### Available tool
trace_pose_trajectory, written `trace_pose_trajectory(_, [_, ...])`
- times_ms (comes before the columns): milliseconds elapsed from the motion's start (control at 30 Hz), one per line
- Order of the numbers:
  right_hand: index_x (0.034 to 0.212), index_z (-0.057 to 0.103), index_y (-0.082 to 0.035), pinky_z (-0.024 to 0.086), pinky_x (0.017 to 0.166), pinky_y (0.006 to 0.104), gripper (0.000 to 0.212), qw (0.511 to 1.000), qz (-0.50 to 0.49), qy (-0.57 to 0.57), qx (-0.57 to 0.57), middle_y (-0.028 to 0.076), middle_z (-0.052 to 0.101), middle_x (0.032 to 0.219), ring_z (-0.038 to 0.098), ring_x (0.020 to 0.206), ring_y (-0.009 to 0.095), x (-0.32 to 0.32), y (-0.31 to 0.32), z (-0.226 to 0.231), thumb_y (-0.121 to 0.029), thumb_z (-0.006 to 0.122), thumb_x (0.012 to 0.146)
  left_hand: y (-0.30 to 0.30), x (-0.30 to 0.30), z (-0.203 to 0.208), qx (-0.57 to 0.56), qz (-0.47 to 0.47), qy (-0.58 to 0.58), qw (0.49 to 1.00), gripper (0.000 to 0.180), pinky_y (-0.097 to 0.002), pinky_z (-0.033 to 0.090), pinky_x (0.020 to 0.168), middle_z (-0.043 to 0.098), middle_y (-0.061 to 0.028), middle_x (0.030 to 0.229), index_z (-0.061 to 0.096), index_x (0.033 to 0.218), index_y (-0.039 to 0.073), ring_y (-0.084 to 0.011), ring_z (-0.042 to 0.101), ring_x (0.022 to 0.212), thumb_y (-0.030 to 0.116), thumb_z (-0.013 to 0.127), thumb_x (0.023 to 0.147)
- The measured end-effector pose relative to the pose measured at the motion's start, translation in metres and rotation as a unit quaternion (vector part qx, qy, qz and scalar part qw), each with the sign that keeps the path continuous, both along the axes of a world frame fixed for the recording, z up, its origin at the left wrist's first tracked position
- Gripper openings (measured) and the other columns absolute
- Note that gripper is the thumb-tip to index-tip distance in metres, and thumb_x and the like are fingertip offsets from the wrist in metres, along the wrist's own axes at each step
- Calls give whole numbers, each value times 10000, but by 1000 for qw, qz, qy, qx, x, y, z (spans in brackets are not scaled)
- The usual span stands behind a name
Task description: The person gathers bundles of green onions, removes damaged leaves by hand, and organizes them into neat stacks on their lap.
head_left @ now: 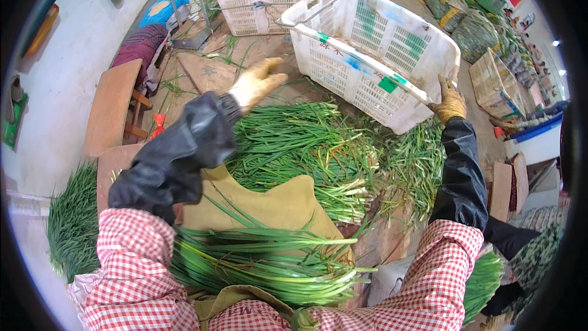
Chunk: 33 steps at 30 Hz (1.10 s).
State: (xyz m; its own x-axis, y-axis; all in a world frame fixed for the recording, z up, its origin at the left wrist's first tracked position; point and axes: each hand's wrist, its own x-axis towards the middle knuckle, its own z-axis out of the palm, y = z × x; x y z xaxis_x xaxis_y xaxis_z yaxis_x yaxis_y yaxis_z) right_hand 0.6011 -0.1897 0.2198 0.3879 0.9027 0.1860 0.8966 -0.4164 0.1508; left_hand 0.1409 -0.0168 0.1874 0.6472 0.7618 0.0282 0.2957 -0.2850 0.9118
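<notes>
My right hand (450, 102), in a tan glove, grips the near right rim of a large white plastic crate (349, 67). The crate looks tilted, with little but some debris visible inside. My left hand (260, 83), also gloved, reaches forward with its fingers apart, left of the crate and touching nothing. Below it on the floor lies a heap of green garlic chives (288, 147) with pale stem ends toward the right. A further bundle of chives (257, 263) lies across my lap on an olive cloth apron (263, 199).
Another white crate (260, 12) with a wire handle stands at the back. A wooden stool (113, 107) lies on its side at left, near more chives (73, 227). Filled sacks (478, 34) line the right side. A person's dark-clad leg (511, 239) shows at lower right.
</notes>
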Motion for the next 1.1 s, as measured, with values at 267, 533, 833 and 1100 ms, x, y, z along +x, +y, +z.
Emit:
trace_pose_trajectory(267, [972,701,-133,522,763,373,395,980,-125,61,-142,125,688,826,669,766,293,10,-13,-77,-410,742,693,9,159,-74,-486,17,-150,861,944,-492,212,1111,104,-332,1454,64,1453,13,-416,139,1374,443,637,838])
trace_pose_trajectory(533, [882,686,-112,463,821,420,271,992,-106,59,26,98,660,733,632,731,284,-78,-115,-190,-192,737,628,-17,196,-122,-524,177,-342,760,379,-405,487,925,524,-159,1191,467,1184,20,-280,546,1070,160,609,862])
trace_pose_trajectory(833, [1001,663,-68,541,707,406,476,957,-259,129,-9,144,681,776,673,706,278,-21,-87,-149,-482,682,765,51,256,-70,-313,-127,-331,881,579,-383,418,1019,464,-140,1323,402,1329,35,-244,445,1224,252,650,853])
trace_pose_trajectory(1100, [1126,593,-80,470,787,434,361,973,-56,-19,223,196,607,1067,586,936,356,-16,-109,-59,-318,604,854,24,120,-140,182,-240,238,923,661,-401,417,955,480,-243,1288,402,1341,24,-367,500,1152,352,608,805])
